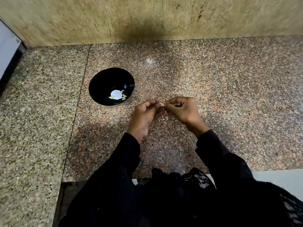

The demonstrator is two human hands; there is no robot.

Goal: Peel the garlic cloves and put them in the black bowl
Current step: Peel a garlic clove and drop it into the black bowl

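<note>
At the far left edge of the frame a grey appliance point(8, 51) stands on the speckled stone bench point(229, 99). Left of centre sits the black bowl point(98, 82), with a few pale peeled cloves point(124, 96) lying at its bottom. Just right of the bowl, near the middle, the left hand point(146, 113) and right hand point(183, 110) meet above the bench, fingers curled, both pinching one garlic clove point(162, 104) between their fingertips. Black sleeves point(218, 154) fill the lower frame.
</note>
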